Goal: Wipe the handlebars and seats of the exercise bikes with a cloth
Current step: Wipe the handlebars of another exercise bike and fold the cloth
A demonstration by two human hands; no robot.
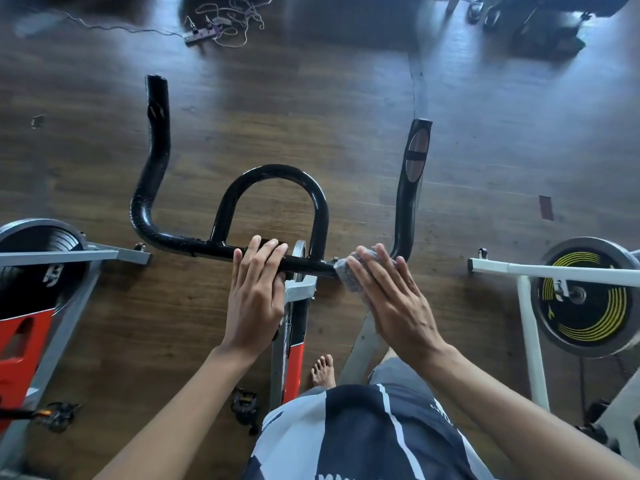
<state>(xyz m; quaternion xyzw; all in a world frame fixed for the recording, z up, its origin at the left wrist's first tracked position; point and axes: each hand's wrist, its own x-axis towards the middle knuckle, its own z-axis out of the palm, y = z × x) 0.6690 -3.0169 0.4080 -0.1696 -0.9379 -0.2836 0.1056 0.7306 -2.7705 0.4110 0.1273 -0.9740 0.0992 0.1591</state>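
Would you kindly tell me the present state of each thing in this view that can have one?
handlebar: black, a hand on its crossbar, cloth against its right part.
cloth: grey, bunched, pressed onto the handlebar.
left hand: fingers straight, resting on the crossbar.
right hand: fingers straight, pressing the cloth.
power strip: lying on the floor, cords plugged in and tangled.
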